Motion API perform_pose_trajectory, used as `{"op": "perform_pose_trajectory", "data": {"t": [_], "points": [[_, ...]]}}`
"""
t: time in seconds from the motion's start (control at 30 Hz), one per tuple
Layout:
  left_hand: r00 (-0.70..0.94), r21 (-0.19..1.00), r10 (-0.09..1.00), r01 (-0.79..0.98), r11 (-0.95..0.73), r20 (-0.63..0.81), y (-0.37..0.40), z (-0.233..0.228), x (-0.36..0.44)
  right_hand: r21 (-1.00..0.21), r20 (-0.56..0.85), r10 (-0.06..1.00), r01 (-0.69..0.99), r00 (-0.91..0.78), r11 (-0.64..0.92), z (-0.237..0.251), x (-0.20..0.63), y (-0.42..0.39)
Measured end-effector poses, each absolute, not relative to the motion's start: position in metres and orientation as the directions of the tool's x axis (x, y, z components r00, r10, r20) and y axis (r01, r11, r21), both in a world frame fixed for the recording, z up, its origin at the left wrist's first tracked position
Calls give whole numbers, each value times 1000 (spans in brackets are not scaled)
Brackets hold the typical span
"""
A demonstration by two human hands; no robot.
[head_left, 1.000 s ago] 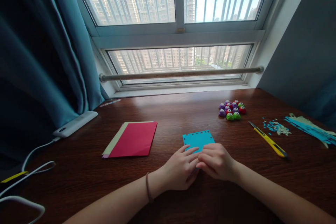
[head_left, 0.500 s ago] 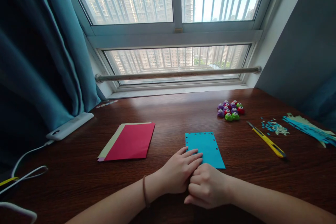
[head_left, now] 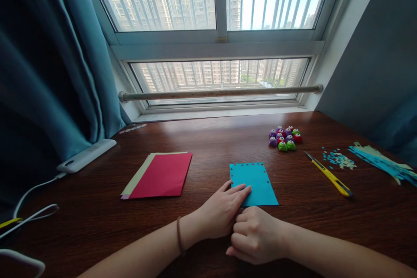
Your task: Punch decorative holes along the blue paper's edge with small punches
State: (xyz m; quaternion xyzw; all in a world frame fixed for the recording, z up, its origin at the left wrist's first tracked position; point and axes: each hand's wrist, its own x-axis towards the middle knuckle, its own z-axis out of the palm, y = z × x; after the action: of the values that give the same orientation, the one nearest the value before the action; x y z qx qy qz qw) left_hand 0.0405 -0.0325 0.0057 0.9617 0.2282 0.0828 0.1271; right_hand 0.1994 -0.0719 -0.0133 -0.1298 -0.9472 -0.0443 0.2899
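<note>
Two hands meet at the near edge of a blue paper sheet [head_left: 254, 182] lying flat on the dark wooden desk [head_left: 208, 139]. The left hand [head_left: 221, 213] lies spread and flat, fingers [head_left: 239, 191] pressing on the sheet's lower left corner, holding nothing. The right hand [head_left: 256, 234] is curled loosely just below the sheet's near edge; whether it pinches paper underneath I cannot tell. To work this sheet well, I judge the flat hand should keep even pressure so the thin paper does not slide on the smooth, polished wood, while the curled fingers act along the edge.

The sheet is a matte rectangle with small holes punched along its far and right edges. Left of it lies a red paper stack [head_left: 159, 176] with paler sheets peeking out beneath. Farther right sit a cluster of small rounded punches [head_left: 285, 138] in purple, red and green, a slim yellow utility knife [head_left: 329, 176], tiny paper confetti [head_left: 339, 159] and blue paper strips [head_left: 381, 163]. A white power bank [head_left: 86, 155] with its cable rests by the teal curtain [head_left: 48, 74].
</note>
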Motion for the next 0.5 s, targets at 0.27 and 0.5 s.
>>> {"op": "perform_pose_trajectory", "data": {"t": [0.27, 0.5], "points": [[861, 220, 452, 406, -887, 234, -34, 8, 38, 5, 559, 213, 260, -802, 966, -10, 198, -74], [934, 136, -40, -94, -986, 355, -45, 27, 30, -27, 424, 228, 239, -877, 971, -15, 192, -85]]}}
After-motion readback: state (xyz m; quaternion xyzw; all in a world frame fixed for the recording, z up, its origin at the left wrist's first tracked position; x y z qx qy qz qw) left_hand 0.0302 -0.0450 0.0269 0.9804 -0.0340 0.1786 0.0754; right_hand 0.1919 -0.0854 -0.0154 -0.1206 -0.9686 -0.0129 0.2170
